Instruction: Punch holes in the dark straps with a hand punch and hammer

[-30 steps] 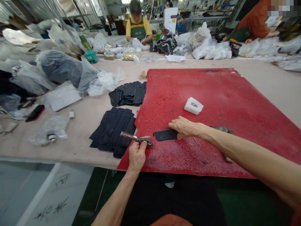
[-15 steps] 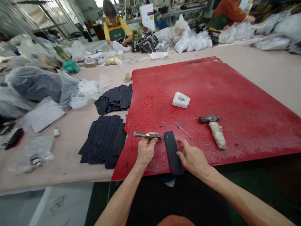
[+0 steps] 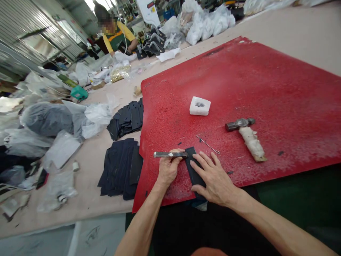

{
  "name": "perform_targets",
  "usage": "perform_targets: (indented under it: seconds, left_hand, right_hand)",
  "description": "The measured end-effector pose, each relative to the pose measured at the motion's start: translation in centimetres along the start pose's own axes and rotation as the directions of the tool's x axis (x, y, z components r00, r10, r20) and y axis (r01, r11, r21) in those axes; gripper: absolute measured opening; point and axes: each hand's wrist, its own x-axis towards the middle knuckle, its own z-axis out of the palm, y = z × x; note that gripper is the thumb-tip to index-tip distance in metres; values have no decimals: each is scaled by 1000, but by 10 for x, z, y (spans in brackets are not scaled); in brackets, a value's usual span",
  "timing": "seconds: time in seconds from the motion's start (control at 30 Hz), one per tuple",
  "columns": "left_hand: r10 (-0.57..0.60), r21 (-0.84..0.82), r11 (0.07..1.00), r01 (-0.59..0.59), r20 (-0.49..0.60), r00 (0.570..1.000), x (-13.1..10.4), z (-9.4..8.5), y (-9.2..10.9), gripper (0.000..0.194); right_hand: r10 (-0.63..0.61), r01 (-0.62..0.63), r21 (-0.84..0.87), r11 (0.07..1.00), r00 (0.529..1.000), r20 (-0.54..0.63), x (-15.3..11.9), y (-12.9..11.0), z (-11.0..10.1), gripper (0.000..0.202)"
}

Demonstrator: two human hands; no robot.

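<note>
My left hand [image 3: 168, 170] is closed round a metal punch [image 3: 162, 154], which lies nearly level with one end at the dark strip's upper left edge. Beneath my right hand [image 3: 215, 177] is the dark blue strip [image 3: 192, 161], partly hidden by the palm and fingers. Those fingers are spread and flat, pressing on the strip. Both hands work over the red mat [image 3: 173, 121]. Just beyond the strip lies a thin metal rod with a looped end [image 3: 209, 145]. Farther right rests a hammer [image 3: 250, 138] with a wrapped handle.
A white block [image 3: 200, 106] with a dark mark sits mid-mat. Left of the mat are two piles of dark pieces, a nearer pile [image 3: 117, 167] and a farther pile [image 3: 128, 119]. Plastic bags [image 3: 50, 119] crowd the table's left. Across the table sits a person [image 3: 117, 35] in yellow sleeves.
My right hand has moved from the strip's right edge to lie flat across it. The punch's end has come over to the strip's edge. The view has tilted and shifted.
</note>
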Motion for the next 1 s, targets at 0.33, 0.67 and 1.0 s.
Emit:
perform_targets:
  seconds: [0.33, 0.67, 1.0]
  left_hand:
    - [48, 98, 994, -47, 0, 999, 2, 3, -3, 13]
    - [59, 148, 987, -60, 12, 998, 3, 4, -7, 12]
    - [85, 256, 963, -86, 17, 996, 3, 8, -2, 16]
  right_hand:
    - [18, -17, 17, 1000, 1000, -21, 1, 2, 0, 73]
    - [25, -25, 36, 999, 1000, -10, 2, 3, 1, 74]
    - [32, -31, 66, 997, 999, -15, 2, 4, 4, 74]
